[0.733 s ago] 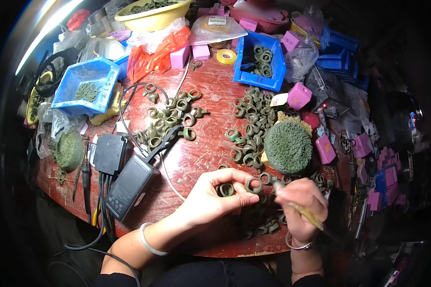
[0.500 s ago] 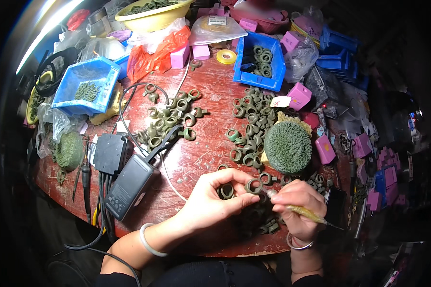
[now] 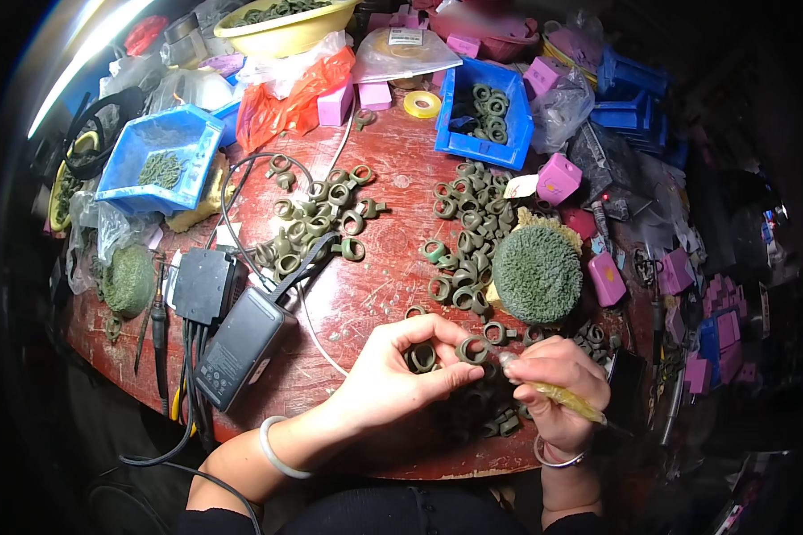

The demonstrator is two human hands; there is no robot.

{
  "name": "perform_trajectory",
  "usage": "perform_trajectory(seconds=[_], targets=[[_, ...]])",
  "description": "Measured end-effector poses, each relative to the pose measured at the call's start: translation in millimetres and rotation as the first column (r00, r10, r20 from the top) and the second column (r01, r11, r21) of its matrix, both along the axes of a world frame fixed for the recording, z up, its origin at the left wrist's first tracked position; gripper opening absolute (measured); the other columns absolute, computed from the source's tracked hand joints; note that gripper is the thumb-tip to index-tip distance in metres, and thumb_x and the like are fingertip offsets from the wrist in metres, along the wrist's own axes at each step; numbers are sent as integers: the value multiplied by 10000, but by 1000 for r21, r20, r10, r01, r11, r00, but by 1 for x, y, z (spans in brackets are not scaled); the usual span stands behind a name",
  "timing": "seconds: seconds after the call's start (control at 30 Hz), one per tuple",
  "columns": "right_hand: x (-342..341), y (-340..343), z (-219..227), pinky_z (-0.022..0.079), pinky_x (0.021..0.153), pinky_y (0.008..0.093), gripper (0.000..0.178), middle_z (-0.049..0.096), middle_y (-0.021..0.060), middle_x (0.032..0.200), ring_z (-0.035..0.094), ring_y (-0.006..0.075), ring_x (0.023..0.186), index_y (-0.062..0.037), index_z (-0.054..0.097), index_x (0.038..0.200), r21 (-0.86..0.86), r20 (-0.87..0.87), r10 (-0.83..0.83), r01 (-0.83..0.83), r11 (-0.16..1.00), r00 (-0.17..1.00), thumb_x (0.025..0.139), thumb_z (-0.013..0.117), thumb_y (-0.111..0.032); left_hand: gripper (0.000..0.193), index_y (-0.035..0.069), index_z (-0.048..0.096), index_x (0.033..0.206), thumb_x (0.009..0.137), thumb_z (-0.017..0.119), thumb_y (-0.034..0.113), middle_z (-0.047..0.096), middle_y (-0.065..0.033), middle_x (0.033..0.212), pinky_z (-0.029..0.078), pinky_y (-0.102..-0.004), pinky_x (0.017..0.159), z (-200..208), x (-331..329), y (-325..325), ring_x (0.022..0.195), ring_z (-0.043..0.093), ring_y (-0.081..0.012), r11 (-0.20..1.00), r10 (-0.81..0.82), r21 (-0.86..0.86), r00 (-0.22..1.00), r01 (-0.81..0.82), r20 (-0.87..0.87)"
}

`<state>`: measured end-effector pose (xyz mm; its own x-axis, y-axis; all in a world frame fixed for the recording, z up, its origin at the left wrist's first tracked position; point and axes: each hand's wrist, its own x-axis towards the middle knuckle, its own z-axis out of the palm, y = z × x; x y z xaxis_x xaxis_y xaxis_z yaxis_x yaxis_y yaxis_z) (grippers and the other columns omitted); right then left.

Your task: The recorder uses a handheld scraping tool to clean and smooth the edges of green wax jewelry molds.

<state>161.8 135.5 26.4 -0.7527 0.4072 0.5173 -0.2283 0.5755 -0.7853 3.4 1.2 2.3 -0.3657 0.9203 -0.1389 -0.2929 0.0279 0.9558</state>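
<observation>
My left hand [image 3: 388, 379], wearing a pale bangle, pinches a dark green ring [image 3: 462, 353] between thumb and forefinger above the near part of the table. Another green ring [image 3: 411, 358] shows in the gap between that thumb and forefinger; whether it is held or lies below, I cannot tell. My right hand [image 3: 558, 379] is closed around a pen-like tool with a yellowish handle [image 3: 569, 403]. Its tip end points left at the pinched ring, close to or touching its right side. Loose green rings [image 3: 509, 421] lie partly hidden beneath both hands.
Piles of green rings [image 3: 477, 214] cover the table's middle. A round green pad [image 3: 537, 275] stands right of them. Blue bins [image 3: 509, 153], a yellow basin [image 3: 330, 24] and pink blocks [image 3: 558, 178] line the back. A black power adapter [image 3: 245, 348] with cables lies left.
My right hand and the tool have shifted very slightly, the handle tilting a little. My left hand keeps its place with the ring.
</observation>
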Motion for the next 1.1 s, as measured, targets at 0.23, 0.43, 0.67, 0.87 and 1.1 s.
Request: perform_trajectory(seconds=[0.23,0.43,0.67,0.87,1.1], targets=[[1,-2,1,509,677,277,194,675,105,865,645,186,762,7,698,975,-171,45,73,-64,983,996,830,732,-118,212,17,653,978,798,765,23,615,20,736,472,-200,597,5,-1,0,657,575,-45,999,-52,-15,999,52,9],[1,2,-8,521,665,264,189,688,120,834,657,176,730,32,689,970,-276,-30,76,-82,958,997,850,712,-113,183,14,660,965,817,752,71,603,34,687,443,-212,599,4,-1,-1,643,543,-27,998,-65,-8,997,65,33],[-1,-1,-9,523,662,257,201,690,124,842,662,169,731,36,681,960,-452,-27,116,-115,885,993,859,708,-135,170,12,667,960,821,746,67,603,34,691,442,-210,600,3,-2,-3,646,544,-28,998,-60,20,996,61,-65],[17,6,-8,521,619,234,306,684,134,813,659,147,689,48,668,960,-613,-57,120,-130,779,991,903,675,-252,215,12,646,988,808,757,51,595,28,706,457,-211,610,7,2,5,646,546,-41,998,-61,2,998,61,12],[27,20,28,440,536,202,276,658,98,725,587,94,598,26,608,1032,-255,219,-345,395,882,912,981,551,-239,247,75,565,919,788,747,-28,584,20,847,480,-203,591,4,0,-2,674,543,-52,1000,10,17,979,-14,205]])
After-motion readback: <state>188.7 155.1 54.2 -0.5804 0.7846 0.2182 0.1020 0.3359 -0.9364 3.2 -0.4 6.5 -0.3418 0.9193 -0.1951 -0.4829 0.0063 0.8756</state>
